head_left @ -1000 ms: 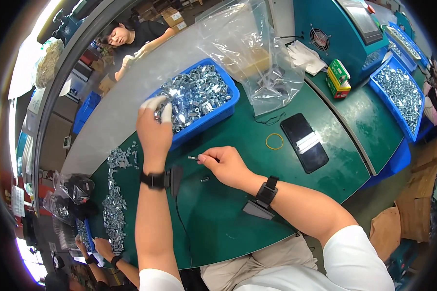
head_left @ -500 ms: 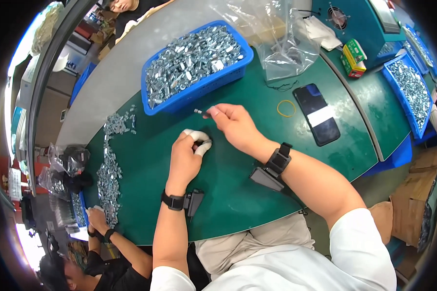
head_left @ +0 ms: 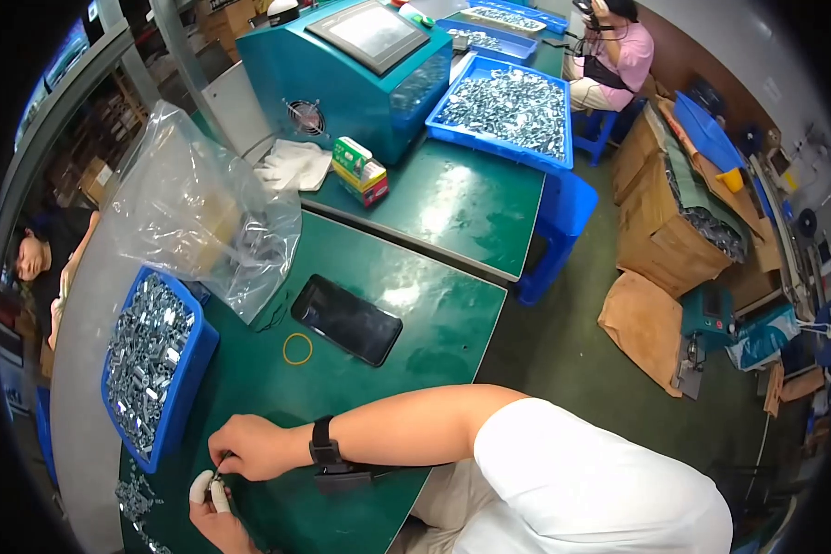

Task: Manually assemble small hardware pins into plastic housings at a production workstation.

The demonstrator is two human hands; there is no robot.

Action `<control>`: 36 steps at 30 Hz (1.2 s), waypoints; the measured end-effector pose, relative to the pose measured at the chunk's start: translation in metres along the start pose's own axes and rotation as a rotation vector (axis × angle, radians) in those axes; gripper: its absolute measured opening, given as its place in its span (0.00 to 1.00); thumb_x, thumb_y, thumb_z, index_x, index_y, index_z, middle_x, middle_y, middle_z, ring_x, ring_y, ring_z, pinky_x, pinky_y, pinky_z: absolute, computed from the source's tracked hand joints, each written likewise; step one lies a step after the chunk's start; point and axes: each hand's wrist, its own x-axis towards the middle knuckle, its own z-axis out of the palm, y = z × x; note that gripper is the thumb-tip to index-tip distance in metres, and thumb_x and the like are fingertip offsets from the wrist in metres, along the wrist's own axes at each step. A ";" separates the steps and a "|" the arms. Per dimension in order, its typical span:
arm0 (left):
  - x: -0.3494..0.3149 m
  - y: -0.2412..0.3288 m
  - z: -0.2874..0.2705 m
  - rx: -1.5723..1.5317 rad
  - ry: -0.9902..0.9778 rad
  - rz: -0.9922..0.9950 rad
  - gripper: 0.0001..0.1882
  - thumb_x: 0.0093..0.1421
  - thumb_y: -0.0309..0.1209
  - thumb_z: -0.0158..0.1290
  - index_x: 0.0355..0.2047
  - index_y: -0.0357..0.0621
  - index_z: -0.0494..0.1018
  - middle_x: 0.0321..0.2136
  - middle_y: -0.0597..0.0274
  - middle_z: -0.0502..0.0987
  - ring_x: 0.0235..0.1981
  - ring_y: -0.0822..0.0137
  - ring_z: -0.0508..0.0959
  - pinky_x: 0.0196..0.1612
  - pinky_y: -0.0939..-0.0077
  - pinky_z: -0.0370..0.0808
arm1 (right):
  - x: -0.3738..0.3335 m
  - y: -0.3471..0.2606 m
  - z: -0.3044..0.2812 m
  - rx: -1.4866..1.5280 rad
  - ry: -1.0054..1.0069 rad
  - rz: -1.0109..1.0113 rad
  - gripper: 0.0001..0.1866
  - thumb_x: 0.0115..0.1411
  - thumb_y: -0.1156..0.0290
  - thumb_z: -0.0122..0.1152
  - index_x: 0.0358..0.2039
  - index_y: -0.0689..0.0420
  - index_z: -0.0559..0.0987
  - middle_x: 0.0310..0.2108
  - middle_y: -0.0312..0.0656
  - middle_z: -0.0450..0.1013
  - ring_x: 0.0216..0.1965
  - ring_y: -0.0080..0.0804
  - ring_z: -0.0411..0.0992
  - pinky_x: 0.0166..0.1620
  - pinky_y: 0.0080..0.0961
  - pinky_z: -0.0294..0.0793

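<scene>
At the lower left, my left hand (head_left: 220,526), with white finger cots on its fingertips, is closed around a small metal piece (head_left: 214,483), mostly hidden by the fingers. My right hand (head_left: 258,448) meets it from above, thumb and finger pinching a thin dark piece (head_left: 225,457) that points down at the left fingertips. Whether the two pieces touch is too small to tell. Just beyond the hands stands a blue basket (head_left: 186,383) full of small shiny metal parts (head_left: 148,351). More loose metal parts (head_left: 137,499) lie on the green table left of my hands.
A black phone (head_left: 346,319) and a yellow rubber band (head_left: 297,349) lie right of the basket. Behind are a clear plastic bag (head_left: 203,212), white gloves (head_left: 294,166), a small box (head_left: 360,173), a teal machine (head_left: 342,83) and a blue tray (head_left: 554,164). Two other people are farther off.
My view has swung to the right, so the basket and hands now appear farther left. My hands, apart before, have come together, the right one bringing its piece to the left fingertips.
</scene>
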 end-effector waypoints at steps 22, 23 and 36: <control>-0.012 0.033 0.004 0.050 0.029 -0.102 0.11 0.67 0.28 0.53 0.43 0.31 0.76 0.35 0.57 0.80 0.35 0.68 0.78 0.40 0.76 0.76 | 0.002 -0.010 -0.003 -0.078 -0.190 0.134 0.06 0.55 0.70 0.64 0.26 0.60 0.80 0.21 0.44 0.75 0.26 0.45 0.74 0.29 0.38 0.70; -0.012 0.036 0.005 0.098 0.019 -0.034 0.11 0.66 0.28 0.54 0.43 0.31 0.76 0.35 0.57 0.80 0.36 0.67 0.78 0.41 0.75 0.76 | 0.003 -0.009 -0.003 -0.079 -0.191 0.134 0.06 0.55 0.70 0.64 0.26 0.60 0.80 0.21 0.44 0.75 0.26 0.45 0.74 0.29 0.38 0.70; -0.012 0.029 0.001 0.106 -0.009 -0.033 0.11 0.64 0.26 0.57 0.44 0.32 0.76 0.38 0.54 0.80 0.37 0.66 0.79 0.43 0.74 0.77 | -0.001 -0.005 0.001 -0.006 -0.113 0.054 0.09 0.57 0.68 0.63 0.28 0.61 0.79 0.21 0.46 0.75 0.25 0.46 0.74 0.29 0.38 0.70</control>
